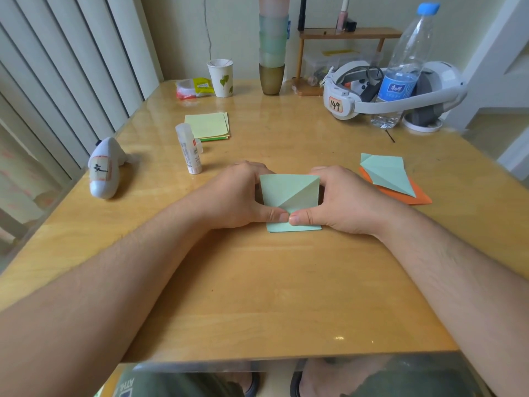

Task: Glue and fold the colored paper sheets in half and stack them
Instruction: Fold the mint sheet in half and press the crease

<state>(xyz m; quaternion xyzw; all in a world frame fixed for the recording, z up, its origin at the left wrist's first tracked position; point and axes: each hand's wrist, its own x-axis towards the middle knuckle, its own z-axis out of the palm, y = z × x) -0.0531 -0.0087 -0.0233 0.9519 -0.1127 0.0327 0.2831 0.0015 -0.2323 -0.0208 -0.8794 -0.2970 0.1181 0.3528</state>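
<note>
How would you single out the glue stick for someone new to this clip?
Start at the wooden table and go to its left half, near the yellow paper stack. The glue stick stands upright just left of that stack: a white tube with a translucent cap, the only standing thing there.

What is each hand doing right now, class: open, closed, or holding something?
Left hand: closed on the light green paper, thumb pinching its lower fold.
Right hand: closed on the same paper, thumb pinching beside the left one.
</note>
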